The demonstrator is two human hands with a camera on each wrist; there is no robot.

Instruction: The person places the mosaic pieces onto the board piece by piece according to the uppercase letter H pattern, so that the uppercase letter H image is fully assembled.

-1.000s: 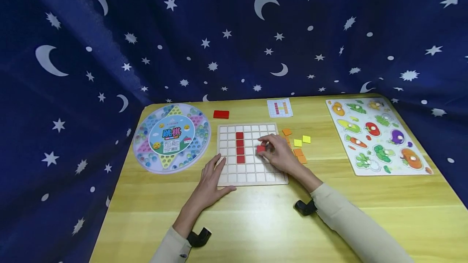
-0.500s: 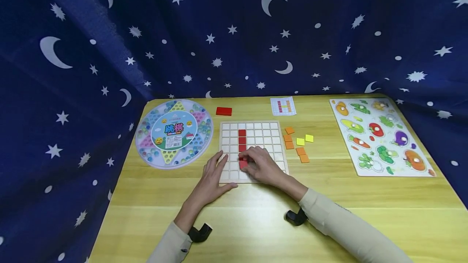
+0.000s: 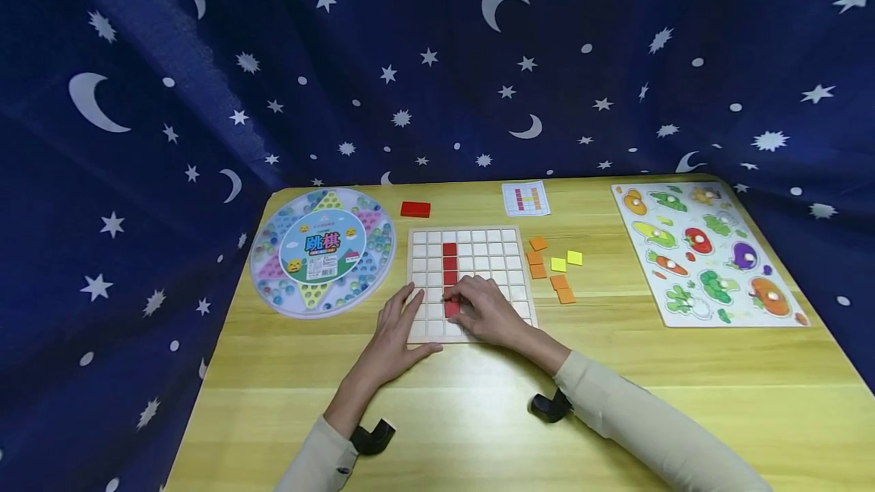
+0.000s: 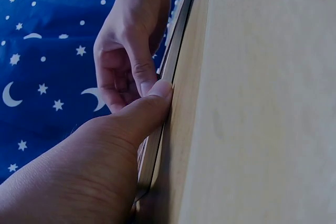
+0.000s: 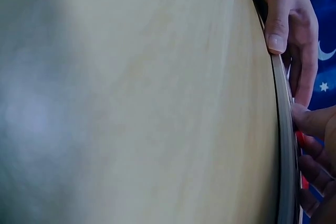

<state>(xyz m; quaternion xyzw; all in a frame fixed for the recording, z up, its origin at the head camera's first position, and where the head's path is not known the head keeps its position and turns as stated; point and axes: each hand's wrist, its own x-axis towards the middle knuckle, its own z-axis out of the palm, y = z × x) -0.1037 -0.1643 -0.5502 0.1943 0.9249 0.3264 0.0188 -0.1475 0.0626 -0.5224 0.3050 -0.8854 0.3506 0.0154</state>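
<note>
A wooden grid board [image 3: 497, 265] lies on the table, with red square tiles [image 3: 450, 250] set in one column. At the lower end of that column, my right hand [image 3: 488, 313] pinches a red tile [image 3: 452, 310] between thumb and fingers, right down at the board. In the right wrist view a bit of red [image 5: 300, 138] shows beside the thumb. My left hand [image 3: 391, 340] rests at the board's front left corner, fingers extended along the left side. Its thumb [image 4: 160, 89] presses the front edge in the left wrist view.
Orange tiles [image 3: 538, 271] and two yellow tiles [image 3: 574, 257] lie right of the board. Behind it are a red block [image 3: 415, 209] and a printed pattern card [image 3: 525, 198]. A round marble game [image 3: 323, 247] sits left, a vegetable puzzle [image 3: 697, 264] right.
My right hand has carried the red tile from the board's right side leftward to the lower end of the red column. It has barely moved since half a second ago. The left hand stays put.
</note>
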